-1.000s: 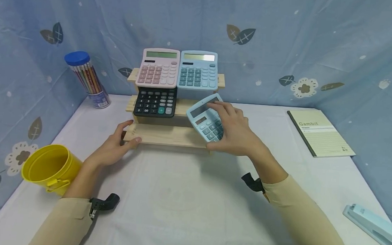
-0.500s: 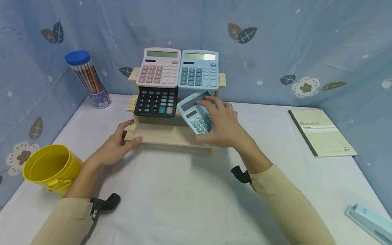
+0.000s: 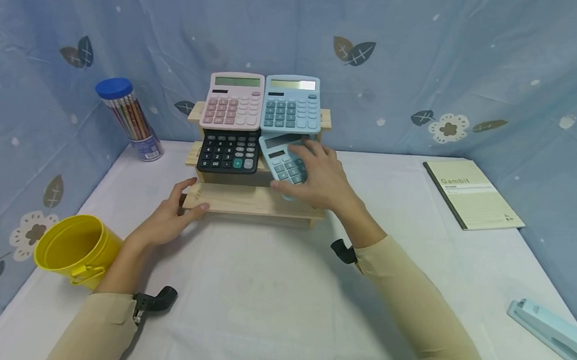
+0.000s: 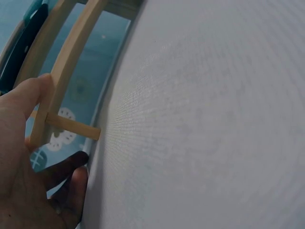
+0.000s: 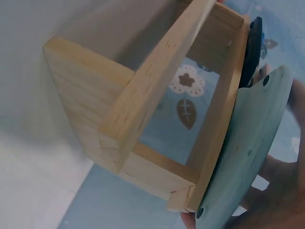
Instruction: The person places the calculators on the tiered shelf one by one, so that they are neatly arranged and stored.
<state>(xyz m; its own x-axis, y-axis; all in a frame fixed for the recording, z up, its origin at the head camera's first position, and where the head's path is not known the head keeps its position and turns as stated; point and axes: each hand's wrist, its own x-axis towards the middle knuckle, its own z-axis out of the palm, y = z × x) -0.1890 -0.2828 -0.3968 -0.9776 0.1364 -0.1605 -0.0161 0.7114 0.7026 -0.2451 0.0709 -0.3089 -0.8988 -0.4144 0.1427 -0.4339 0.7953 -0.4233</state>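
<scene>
A three-tier wooden display rack (image 3: 247, 199) stands at the back of the table. My right hand (image 3: 320, 176) grips a light blue calculator (image 3: 282, 157) by its sides, tilted, at the right of the middle tier. In the right wrist view the back of that calculator (image 5: 243, 152) lies close against the wood. A black calculator (image 3: 228, 151) sits to its left on the same tier. Above, a pink calculator (image 3: 234, 100) and another light blue calculator (image 3: 292, 104) lean side by side. My left hand (image 3: 167, 216) holds the bottom tier's left end, thumb in front.
A yellow bucket (image 3: 78, 250) stands beside my left forearm. Behind it leans a blue-lidded tub of pencils (image 3: 131, 118). On the right lie a notebook (image 3: 473, 195) and a light blue stapler (image 3: 552, 334). A patterned blue curtain (image 3: 399, 71) closes off the back and sides.
My right hand has carried the light blue calculator leftward to the middle tier, beside the black one, and turned it more upright. The left hand stays on the rack's end.
</scene>
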